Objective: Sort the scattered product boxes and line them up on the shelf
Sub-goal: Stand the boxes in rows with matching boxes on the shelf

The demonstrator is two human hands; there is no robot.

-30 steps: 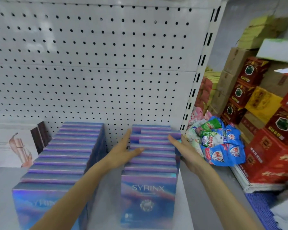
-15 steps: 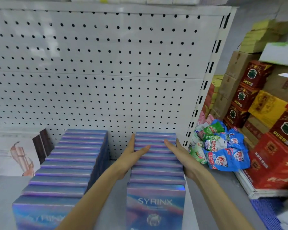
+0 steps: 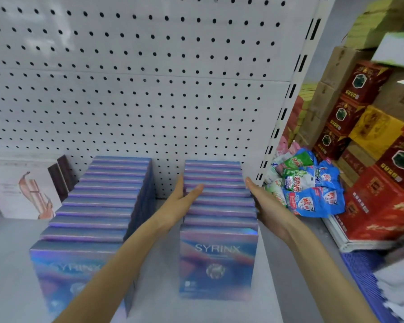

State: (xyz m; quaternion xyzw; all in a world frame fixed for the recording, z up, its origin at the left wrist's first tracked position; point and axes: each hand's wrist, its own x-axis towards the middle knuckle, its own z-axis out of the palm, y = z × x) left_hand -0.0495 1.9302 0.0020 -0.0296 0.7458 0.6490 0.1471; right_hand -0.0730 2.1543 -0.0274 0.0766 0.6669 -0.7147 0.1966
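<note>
Hands: my left hand [image 3: 184, 199] lies flat against the left side of the right row of SYRINX boxes [image 3: 219, 206], thumb over the tops. My right hand [image 3: 264, 203] presses the other side, fingers straight, grasping nothing.
Boxes: both rows stand upright on the shelf [image 3: 9, 252], running back to the pegboard [image 3: 149, 89]. The left row [image 3: 103, 199] stands apart.
Progress: nearly done, I judge. Only squaring this row is left.
Around: a white box [image 3: 16, 187] far left, with snack packets [image 3: 313, 190] and red cartons [image 3: 383, 199] beyond the shelf's right end.
In the way: nothing I can see, though the right edge is blurred and may hide strays.

Blue snack packets [image 3: 313, 199] beside red cartons [image 3: 380, 206]
</note>
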